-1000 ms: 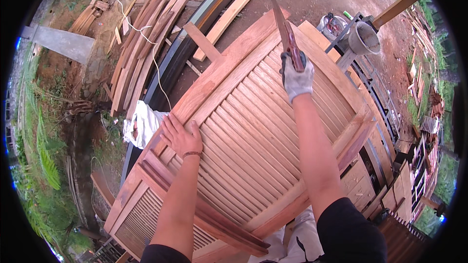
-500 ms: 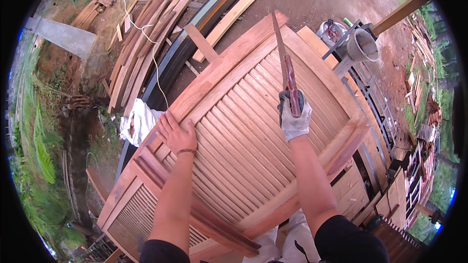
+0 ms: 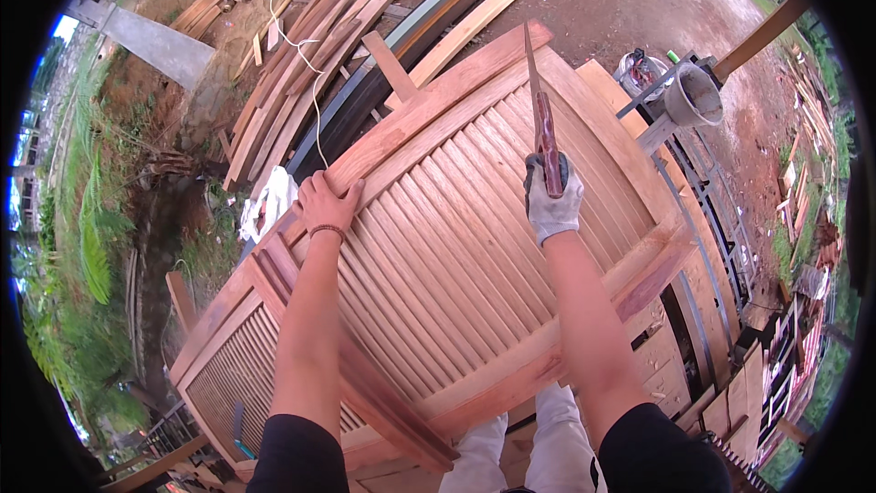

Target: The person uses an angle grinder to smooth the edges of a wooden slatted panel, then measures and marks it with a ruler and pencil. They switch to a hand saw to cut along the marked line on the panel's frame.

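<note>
My left hand [image 3: 328,207], bare with a braided bracelet, rests on the far-left rail of a reddish louvered wooden panel [image 3: 429,265], its fingers curled over the outer edge. My right hand [image 3: 553,201], in a white and dark glove, is closed round the glossy brown handle of a long tapered blade [image 3: 535,73], which looks like a handsaw. The blade points away from me over the panel's upper-right corner; whether it touches the wood is unclear. A loose dark-red strip [image 3: 392,402] crosses the panel's lower part, partly behind my left forearm.
Stacked planks [image 3: 301,82], long dark beams [image 3: 411,36] and a white cord [image 3: 319,110] lie beyond the panel. A white cloth [image 3: 272,196] sits by its left edge. Buckets [image 3: 693,91] and metal frames [image 3: 721,237] stand at the right. A drop with plants is at the left.
My right hand has drawn back toward me with the blade, which is now more upright in view. My left hand has moved slightly up along the rail, its fingers more bent.
</note>
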The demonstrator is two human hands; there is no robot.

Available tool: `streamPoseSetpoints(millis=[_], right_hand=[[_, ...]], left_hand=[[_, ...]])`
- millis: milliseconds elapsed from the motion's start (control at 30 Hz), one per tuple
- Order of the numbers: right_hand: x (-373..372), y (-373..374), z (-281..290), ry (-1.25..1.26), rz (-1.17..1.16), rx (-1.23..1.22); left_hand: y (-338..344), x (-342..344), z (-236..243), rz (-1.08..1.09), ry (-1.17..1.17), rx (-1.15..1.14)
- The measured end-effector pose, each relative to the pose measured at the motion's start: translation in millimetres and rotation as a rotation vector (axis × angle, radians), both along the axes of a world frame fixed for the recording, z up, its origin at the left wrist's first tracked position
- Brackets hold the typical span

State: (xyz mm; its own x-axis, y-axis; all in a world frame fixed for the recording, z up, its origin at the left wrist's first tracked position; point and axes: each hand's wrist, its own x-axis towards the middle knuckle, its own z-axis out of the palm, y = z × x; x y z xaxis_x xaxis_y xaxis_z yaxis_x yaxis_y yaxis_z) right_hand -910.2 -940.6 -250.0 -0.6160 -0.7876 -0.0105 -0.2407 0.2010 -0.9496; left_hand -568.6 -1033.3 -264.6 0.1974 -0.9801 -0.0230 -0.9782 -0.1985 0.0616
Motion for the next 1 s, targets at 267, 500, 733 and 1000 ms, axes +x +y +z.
streamPoseSetpoints(millis=[267,500,733,1000], right_hand=[[6,7,-16,-0.021,-0.075,-0.121],[50,55,12,-0.003,-0.130,-0.032],[-10,-105,17,0.321,-0.143,0.013],[54,9,32,0.028,-0.162,0.037]], left_hand=[[-19,-47,-16,-0.303,0.002,-0.213],[-22,-49,-19,-0.249,0.029,-0.203],[-28,-58,-17,-0.265,0.044,-0.158],[-26,-38,-18,-0.218,0.058,-0.126]])
